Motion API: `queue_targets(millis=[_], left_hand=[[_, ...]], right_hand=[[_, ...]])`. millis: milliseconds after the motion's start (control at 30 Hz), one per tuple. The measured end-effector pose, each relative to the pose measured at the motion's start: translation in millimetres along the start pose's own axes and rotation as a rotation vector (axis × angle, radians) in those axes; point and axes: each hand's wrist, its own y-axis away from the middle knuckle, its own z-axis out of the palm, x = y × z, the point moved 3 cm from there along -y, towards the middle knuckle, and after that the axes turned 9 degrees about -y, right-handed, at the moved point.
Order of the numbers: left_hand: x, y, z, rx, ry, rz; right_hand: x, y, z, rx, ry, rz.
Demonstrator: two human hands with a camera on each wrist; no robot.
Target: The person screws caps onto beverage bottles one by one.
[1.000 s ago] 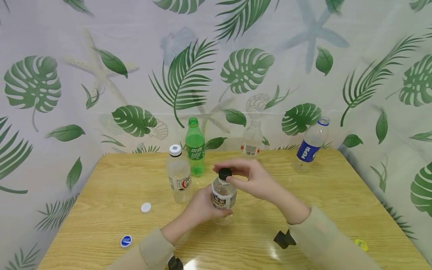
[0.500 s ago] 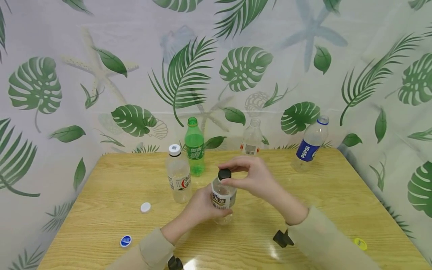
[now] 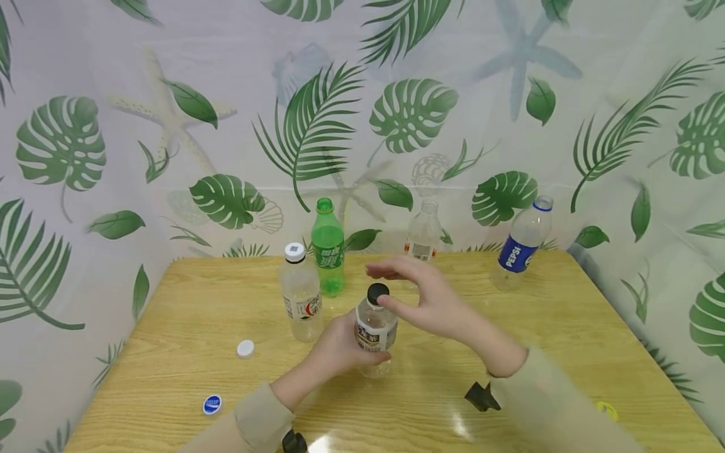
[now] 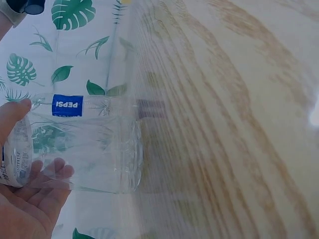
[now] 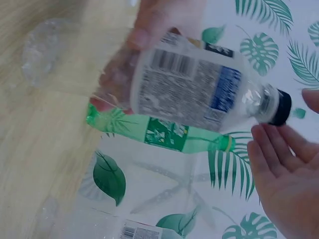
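A clear plastic bottle with a wrapped label and a black cap stands near the middle of the table, tilted slightly. My left hand grips it round the label, thumb in front; the left wrist view shows fingers behind its clear lower part. Above and right of the cap is my right hand, fingers spread and lifted off it. Its thumb is close to the cap's side, and I cannot tell whether it touches. In the right wrist view the right fingers are fairly straight beside the black cap.
A white-capped bottle and an uncapped green bottle stand left of the hands. Behind are an open clear bottle and an open Pepsi bottle. Loose caps lie about: white, blue, yellow.
The right hand's fingers have spread and come away from the black cap, which they were around half a second ago. The left hand and bottle have hardly moved.
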Motion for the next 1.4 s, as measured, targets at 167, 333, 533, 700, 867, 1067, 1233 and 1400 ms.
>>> queue_targets(millis=[167,333,533,700,867,1067,1233,1400], left_hand=[[-0.9,-0.7,-0.4,0.007,-0.009,-0.006],[1.0,-0.1,-1.5,-0.003,-0.015,-0.015],[0.5,-1.0,-2.5,-0.017,-0.015,-0.024],[0.0,-2.3,-3.4,-0.029,-0.004,-0.028],[0.8,-2.6,-3.5,-0.043,-0.015,-0.03],[0.8,-2.6,-4.8,-0.039,-0.026,-0.025],[2.4,-2.6,-4.7,-0.013,-0.037,-0.019],[2.3,-2.6,-3.6,-0.006,-0.043,-0.023]], right_hand=[[1.9,-3.8,-5.8,-0.122,-0.119,-0.018],[5.9,-5.9,-4.9,-0.168,-0.214,0.038],[9.1,-10.2,-3.0,-0.145,-0.199,0.086],[8.5,-15.1,4.4,-0.062,-0.126,0.088],[12.1,-17.6,14.2,0.024,-0.06,0.118],[12.5,-13.9,15.7,-0.019,-0.143,0.103],[13.1,-7.0,4.9,-0.118,-0.28,0.082],[15.6,-5.2,-0.2,-0.079,-0.218,0.106]])
